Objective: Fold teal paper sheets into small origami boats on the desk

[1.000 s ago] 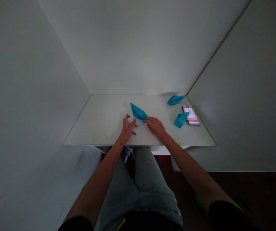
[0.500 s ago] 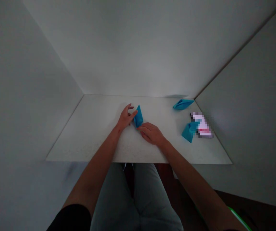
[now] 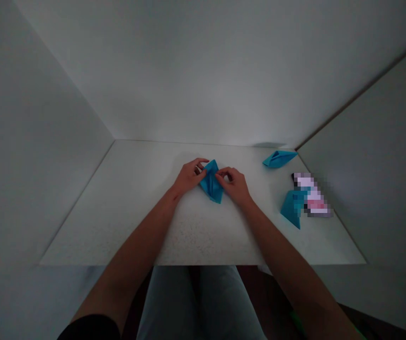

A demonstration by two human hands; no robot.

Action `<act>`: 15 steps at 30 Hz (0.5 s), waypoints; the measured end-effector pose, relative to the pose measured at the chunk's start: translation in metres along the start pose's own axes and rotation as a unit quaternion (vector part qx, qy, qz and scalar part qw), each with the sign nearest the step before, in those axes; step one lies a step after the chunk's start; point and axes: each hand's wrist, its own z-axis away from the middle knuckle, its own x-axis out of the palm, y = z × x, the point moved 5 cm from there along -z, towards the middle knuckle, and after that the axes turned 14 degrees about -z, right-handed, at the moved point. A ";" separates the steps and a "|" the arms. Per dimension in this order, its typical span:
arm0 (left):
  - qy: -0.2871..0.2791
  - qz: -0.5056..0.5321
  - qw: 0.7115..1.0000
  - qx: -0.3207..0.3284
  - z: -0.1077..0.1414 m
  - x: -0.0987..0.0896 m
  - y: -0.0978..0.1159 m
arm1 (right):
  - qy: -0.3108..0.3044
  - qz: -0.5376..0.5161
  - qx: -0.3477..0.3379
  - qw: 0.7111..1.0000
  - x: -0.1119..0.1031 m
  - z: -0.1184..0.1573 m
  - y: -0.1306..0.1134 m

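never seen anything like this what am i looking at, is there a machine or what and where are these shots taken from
There's no machine here: these are a person's own two bare hands. All the pictures come from one camera worn on the person's head, looking forward and down, so you see everything roughly as they do. They sit at a white table with white walls around it. The left hand and right hand both hold a folded blue paper with their fingers. Further right lie a blue paper boat shape and another folded blue piece. Touching that piece is a pixelated white and pink item, too blurred to identify.
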 end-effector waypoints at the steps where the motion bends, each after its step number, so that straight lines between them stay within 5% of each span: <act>1: 0.004 -0.003 1.000 0.007 0.001 0.000 0.002 | 0.003 -0.009 0.000 1.000 0.000 -0.007 0.003; 6: 0.012 0.012 1.000 0.014 0.003 0.001 0.004 | 0.007 -0.079 0.030 0.996 -0.002 -0.023 0.013; 15: 0.015 0.020 1.000 -0.001 0.003 0.000 0.001 | -0.113 -0.093 0.083 0.986 0.007 -0.022 0.028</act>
